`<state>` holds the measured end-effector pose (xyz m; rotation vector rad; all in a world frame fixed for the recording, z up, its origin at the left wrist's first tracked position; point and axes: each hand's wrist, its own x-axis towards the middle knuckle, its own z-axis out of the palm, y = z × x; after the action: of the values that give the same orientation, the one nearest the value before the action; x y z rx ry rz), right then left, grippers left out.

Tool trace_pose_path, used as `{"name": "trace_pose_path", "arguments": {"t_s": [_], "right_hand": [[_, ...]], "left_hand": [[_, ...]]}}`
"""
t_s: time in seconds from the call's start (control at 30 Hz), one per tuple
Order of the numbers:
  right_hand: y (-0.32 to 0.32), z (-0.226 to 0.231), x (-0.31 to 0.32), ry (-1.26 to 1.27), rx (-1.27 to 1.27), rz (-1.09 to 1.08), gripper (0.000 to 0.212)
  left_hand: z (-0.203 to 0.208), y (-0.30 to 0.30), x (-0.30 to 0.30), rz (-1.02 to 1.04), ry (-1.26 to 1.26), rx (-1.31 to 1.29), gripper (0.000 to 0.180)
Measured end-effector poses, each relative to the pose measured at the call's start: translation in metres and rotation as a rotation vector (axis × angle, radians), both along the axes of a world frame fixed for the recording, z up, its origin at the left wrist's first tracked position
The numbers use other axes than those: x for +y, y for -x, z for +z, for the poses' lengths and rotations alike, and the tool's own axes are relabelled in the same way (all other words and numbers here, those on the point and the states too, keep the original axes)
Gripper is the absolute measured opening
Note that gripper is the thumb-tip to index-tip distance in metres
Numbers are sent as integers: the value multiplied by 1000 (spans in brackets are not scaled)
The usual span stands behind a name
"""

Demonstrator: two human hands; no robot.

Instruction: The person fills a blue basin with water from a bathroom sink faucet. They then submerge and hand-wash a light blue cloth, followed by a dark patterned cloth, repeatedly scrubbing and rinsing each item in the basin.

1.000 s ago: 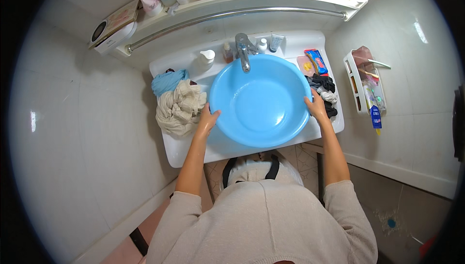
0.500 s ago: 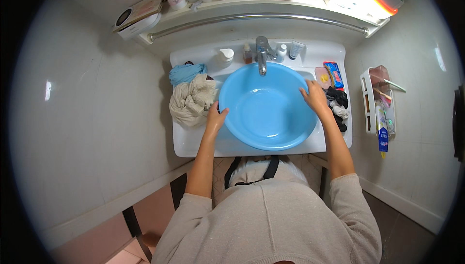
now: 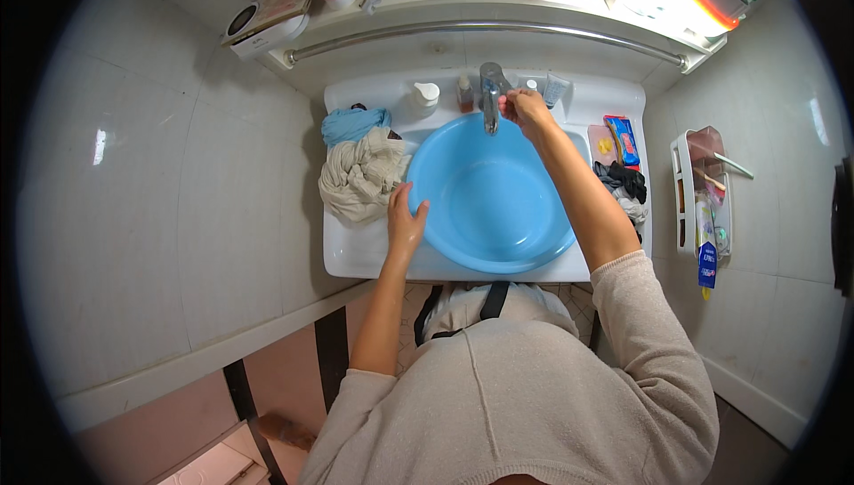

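A round blue plastic basin [image 3: 494, 209] rests in the white sink [image 3: 365, 258] beneath the chrome faucet [image 3: 491, 98]. Its inside looks smooth, with a bright reflection on the bottom. My left hand [image 3: 406, 223] grips the basin's left rim, fingers outside and thumb over the edge. Reaching across the basin, my right hand [image 3: 527, 110] has its fingers closed at the faucet's handle, partly hiding it. No stream of water shows at the spout. A beige cloth bundle [image 3: 360, 178] and a light blue cloth [image 3: 354, 126] lie left of the basin.
Dark and grey cloths [image 3: 624, 184] and a blue-red packet [image 3: 622, 140] lie on the right ledge. Behind are a white pump bottle [image 3: 425, 97] and small bottles. A metal rail [image 3: 480, 29] runs below a crowded shelf. A white wall caddy [image 3: 683, 192] hangs at right.
My right hand has left the basin's right rim and moved up and left to the faucet handle. My left hand stays at the left rim. The view has shifted slightly.
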<state>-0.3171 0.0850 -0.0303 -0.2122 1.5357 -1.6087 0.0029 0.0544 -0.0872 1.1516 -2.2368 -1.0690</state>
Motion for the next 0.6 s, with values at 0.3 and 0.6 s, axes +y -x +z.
{"name": "trace_pose_path", "arguments": {"t_s": [0.3, 0.6], "right_hand": [[24, -7, 51, -141, 533, 123, 32], [-3, -69, 188, -635, 1199, 197, 42]], "left_hand": [[-28, -1, 5, 173, -325, 56, 61], [-7, 5, -11, 196, -580, 120, 53]]}}
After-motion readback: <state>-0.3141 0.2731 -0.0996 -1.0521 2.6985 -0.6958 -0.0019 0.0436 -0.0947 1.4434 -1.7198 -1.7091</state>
